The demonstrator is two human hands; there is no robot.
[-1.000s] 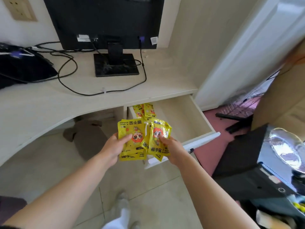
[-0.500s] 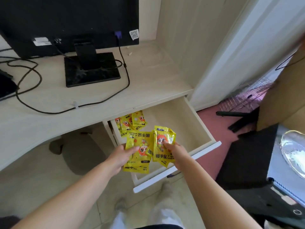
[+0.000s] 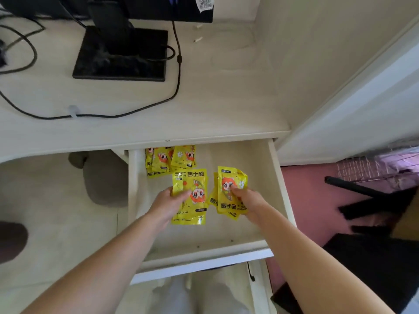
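Yellow packets in both my hands, over the open drawer [image 3: 282, 189].
My left hand [image 3: 169, 203] pinches the left stack [image 3: 195, 200], long axis front to back, heading away from me; my right hand [image 3: 249, 200] grips the right stack [image 3: 230, 189], heading toward me. Bare drawer floor lies right and front. The bench [image 3: 226, 105] edge cuts off the back pile [image 3: 170, 160].

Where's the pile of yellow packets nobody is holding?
Head view: loose pile lies back left in the open drawer, beyond the left hand.

Arms outstretched; left hand [image 3: 169, 203], right hand [image 3: 246, 198] both pinching, thumbs on top.
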